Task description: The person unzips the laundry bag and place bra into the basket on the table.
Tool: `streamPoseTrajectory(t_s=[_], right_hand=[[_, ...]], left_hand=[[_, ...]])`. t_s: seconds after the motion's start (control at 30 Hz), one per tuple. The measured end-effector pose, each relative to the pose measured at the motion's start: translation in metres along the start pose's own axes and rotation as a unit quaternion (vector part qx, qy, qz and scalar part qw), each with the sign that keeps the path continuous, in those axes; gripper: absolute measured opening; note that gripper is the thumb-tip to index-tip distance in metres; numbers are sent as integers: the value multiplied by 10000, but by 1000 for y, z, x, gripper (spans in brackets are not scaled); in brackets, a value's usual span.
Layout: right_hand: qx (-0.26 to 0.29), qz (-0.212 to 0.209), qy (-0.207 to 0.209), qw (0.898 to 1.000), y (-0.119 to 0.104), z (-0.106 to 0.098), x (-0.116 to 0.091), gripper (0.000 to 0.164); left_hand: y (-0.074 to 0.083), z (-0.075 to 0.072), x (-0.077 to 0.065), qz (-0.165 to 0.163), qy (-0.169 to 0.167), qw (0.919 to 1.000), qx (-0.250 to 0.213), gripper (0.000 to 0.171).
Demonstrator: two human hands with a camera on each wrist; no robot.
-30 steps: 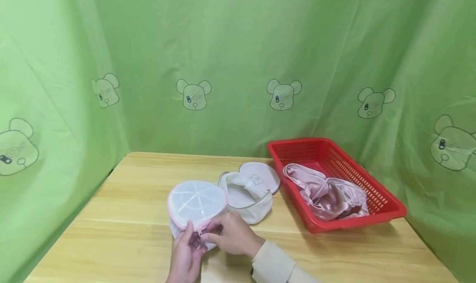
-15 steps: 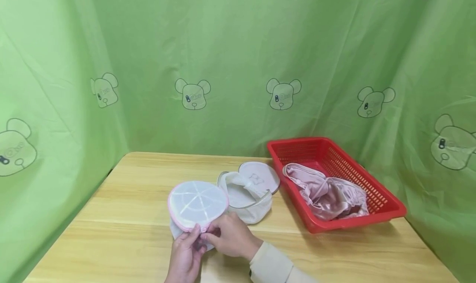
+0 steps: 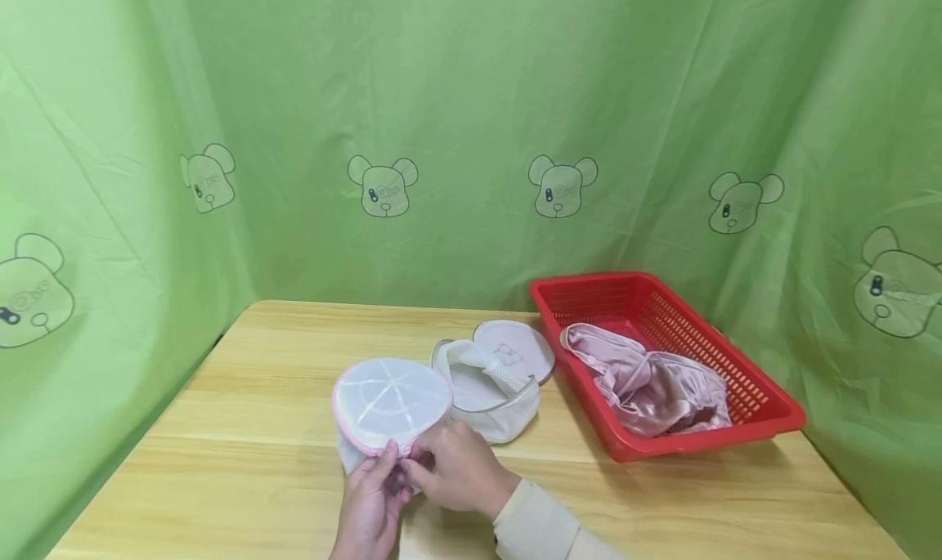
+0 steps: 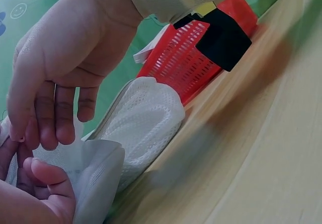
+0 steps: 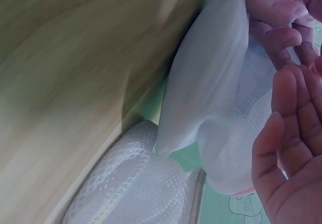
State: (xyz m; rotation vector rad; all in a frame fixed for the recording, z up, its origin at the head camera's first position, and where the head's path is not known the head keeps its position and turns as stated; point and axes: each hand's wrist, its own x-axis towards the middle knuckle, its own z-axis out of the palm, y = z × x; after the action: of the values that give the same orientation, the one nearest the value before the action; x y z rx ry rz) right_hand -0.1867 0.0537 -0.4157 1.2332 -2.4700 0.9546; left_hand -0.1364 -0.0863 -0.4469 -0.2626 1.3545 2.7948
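In the head view, a round white mesh laundry bag [image 3: 393, 400] with a pink zipper edge is tilted up off the table near its front. My left hand [image 3: 368, 503] grips the bag's near edge, thumb on the pink rim. Close beside it, my right hand [image 3: 464, 466] pinches at the same edge, where fingers hide the zipper pull. In the left wrist view the fingertips of both hands meet at the bag's mesh [image 4: 103, 171]. Behind and to the right lies a second white mesh bag [image 3: 496, 421], unzipped, its round lid [image 3: 515, 351] folded back.
A red plastic basket [image 3: 765, 409] stands at the right of the wooden table [image 3: 243, 396], holding a pink satin garment [image 3: 662, 388]. The second bag's lid lies close against the basket's left side. A green curtain [image 3: 471, 78] printed with bear heads surrounds the table.
My left thumb has shifted slightly right along the pink rim. The zipper pull, visible a second ago, is now covered by fingers. My right hand has barely moved.
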Motion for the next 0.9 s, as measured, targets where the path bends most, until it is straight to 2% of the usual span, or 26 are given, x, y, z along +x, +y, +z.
streamPoseTrajectory(t_s=[0.23,0.7,0.9], right_hand=[[-160,-177,148,9996,2,-1,0,29],[-376,-41,-162,9992,4,-4,0,26],[-328,59,-165,9993,7,-7,0,27]], left_hand=[[-1,0,0,31,-83,10000,-8,21],[-3,2,-1,171,-36,9998,-61,20],[0,3,-2,155,115,9998,10,23]])
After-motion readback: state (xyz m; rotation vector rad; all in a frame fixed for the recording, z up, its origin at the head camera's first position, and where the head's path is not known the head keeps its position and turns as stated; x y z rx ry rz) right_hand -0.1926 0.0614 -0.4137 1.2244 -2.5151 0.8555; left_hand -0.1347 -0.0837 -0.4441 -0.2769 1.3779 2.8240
